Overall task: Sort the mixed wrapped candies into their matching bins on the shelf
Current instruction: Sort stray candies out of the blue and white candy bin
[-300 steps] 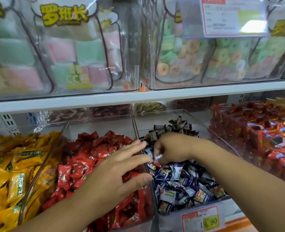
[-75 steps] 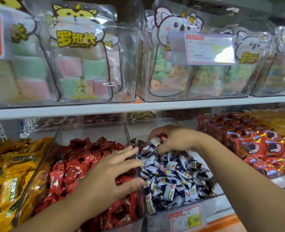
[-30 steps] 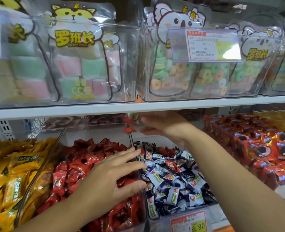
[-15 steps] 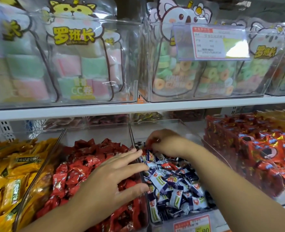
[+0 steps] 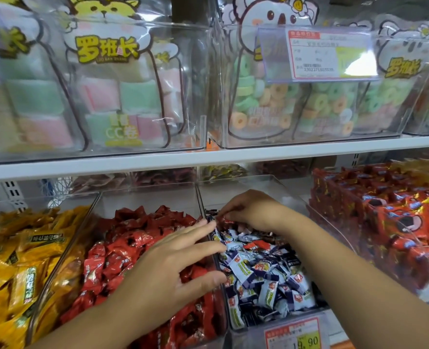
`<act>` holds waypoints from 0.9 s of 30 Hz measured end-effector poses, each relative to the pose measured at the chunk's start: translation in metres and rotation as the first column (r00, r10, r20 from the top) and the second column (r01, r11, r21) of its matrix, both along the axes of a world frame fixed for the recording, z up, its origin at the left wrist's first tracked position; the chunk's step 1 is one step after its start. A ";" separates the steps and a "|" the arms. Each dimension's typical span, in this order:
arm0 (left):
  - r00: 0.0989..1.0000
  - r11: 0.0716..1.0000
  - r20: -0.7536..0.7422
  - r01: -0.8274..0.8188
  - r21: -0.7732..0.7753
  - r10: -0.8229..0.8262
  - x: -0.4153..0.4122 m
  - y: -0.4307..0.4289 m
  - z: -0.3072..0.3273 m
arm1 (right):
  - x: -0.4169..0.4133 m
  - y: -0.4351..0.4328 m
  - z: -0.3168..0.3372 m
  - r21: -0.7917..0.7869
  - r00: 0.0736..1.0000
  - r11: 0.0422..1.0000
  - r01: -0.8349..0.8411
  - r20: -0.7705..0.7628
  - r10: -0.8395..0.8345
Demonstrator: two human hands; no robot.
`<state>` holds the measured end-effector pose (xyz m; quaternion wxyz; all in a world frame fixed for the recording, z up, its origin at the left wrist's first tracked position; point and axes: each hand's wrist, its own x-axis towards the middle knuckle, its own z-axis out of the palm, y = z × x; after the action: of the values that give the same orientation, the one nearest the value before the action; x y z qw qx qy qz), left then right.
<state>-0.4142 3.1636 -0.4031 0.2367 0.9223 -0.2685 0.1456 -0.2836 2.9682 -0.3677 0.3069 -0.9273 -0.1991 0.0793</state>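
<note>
At the back left corner of the clear plastic bin (image 5: 258, 185) heaped with blue-and-white wrapped candies (image 5: 258, 273), the right hand (image 5: 253, 210) has its fingers curled, its grip closed in a pinch on a small red wrapped candy (image 5: 224, 219) of crinkled foil, just above the heap. A second red candy (image 5: 257, 245) lies among the blue-and-white ones near that bin's middle. The left hand (image 5: 173, 258) lies flat and spread, its grip slack and holding nothing, on the pile of red wrapped candies (image 5: 122, 248) in the neighbouring clear bin (image 5: 145, 197) just left of it, fingertips reaching the dividing wall.
</note>
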 end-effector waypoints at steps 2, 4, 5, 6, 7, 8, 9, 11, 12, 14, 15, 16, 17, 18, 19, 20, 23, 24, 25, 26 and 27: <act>1.000 1.000 -0.003 -0.003 0.001 0.003 -0.001 0.000 0.000 | -0.004 -0.006 0.007 0.023 1.000 1.000 -0.007 0.001 0.007; 1.000 1.000 -0.010 -0.004 -0.002 0.004 -0.002 -0.001 0.001 | -0.009 -0.010 0.014 0.034 1.000 0.999 -0.016 0.004 0.016; 1.000 1.000 -0.011 -0.002 -0.004 0.002 -0.003 -0.001 0.001 | -0.010 -0.011 0.017 0.059 1.000 0.998 -0.011 0.012 0.010; 1.000 1.000 -0.011 -0.001 -0.004 0.001 -0.003 -0.001 0.002 | -0.011 -0.011 0.021 0.095 0.999 0.996 -0.001 0.036 -0.002; 1.000 1.000 -0.014 0.000 -0.004 -0.001 -0.003 -0.002 0.002 | -0.011 -0.010 0.024 0.136 0.996 0.991 0.007 0.085 -0.019; 1.000 1.000 -0.018 0.001 -0.007 -0.001 -0.003 -0.002 0.002 | -0.012 -0.005 0.027 0.195 0.990 0.981 0.018 0.134 -0.044; 1.000 1.000 -0.021 -0.001 -0.011 0.001 -0.003 -0.002 0.002 | -0.014 0.002 0.030 0.280 0.986 0.960 0.005 0.159 -0.051; 1.000 1.000 -0.025 -0.007 -0.010 0.007 -0.002 -0.002 0.002 | -0.020 0.020 0.033 0.436 0.992 0.897 -0.074 0.125 0.021; 1.000 1.000 -0.026 -0.007 -0.010 0.007 -0.002 -0.001 0.002 | -0.021 0.027 0.033 0.444 0.993 0.891 -0.099 0.101 0.061; 0.999 1.000 -0.033 -0.009 -0.014 0.009 -0.003 0.000 0.002 | -0.019 0.030 0.036 0.354 0.993 0.929 -0.109 0.086 0.084; 0.999 1.000 -0.041 -0.008 -0.012 0.008 -0.003 0.000 0.003 | -0.018 0.023 0.040 0.294 0.994 0.951 -0.094 0.078 0.074; 0.999 1.000 -0.047 -0.006 -0.008 0.006 -0.004 0.001 0.004 | -0.018 0.011 0.045 0.186 0.995 0.979 -0.088 0.066 0.077; 0.999 1.000 -0.052 -0.004 -0.005 0.004 -0.004 0.001 0.004 | -0.020 -0.003 0.049 0.024 0.993 0.994 -0.111 0.041 0.110; 0.998 1.000 -0.055 -0.003 -0.003 0.003 -0.004 0.002 0.004 | -0.023 -0.017 0.050 -0.140 0.988 0.978 -0.153 -0.016 0.152; 0.998 1.000 -0.056 -0.003 0.000 0.003 -0.004 0.002 0.004 | -0.026 -0.028 0.048 -0.260 0.980 0.945 -0.197 -0.089 0.180; 0.998 1.000 -0.057 -0.002 0.005 0.002 -0.003 0.001 0.005 | -0.029 -0.034 0.044 -0.329 0.973 0.918 -0.221 -0.143 0.183; 0.998 1.000 -0.060 0.002 0.003 -0.001 -0.003 0.001 0.004 | -0.031 -0.034 0.028 -0.331 0.973 0.922 -0.203 -0.177 0.151; 0.998 1.000 -0.059 0.003 -0.001 -0.003 -0.002 0.001 0.003 | -0.031 -0.032 0.026 -0.313 0.973 0.928 -0.204 -0.171 0.156; 0.998 1.000 -0.059 0.004 -0.002 -0.004 -0.002 0.001 0.003 | -0.031 -0.033 0.027 -0.281 0.970 0.937 -0.209 -0.181 0.163; 0.998 1.000 -0.056 0.004 0.000 -0.004 -0.002 0.001 0.004 | -0.031 -0.036 0.029 -0.233 0.967 0.949 -0.212 -0.187 0.171; 0.999 1.000 -0.054 0.004 0.006 -0.003 -0.002 0.001 0.004 | -0.030 -0.041 0.033 -0.180 0.973 0.966 -0.186 -0.170 0.156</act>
<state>-0.4158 3.1648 -0.3991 0.2412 0.9262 -0.2641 0.1194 -0.3139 2.9271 -0.3350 0.2212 -0.9232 -0.2453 0.1964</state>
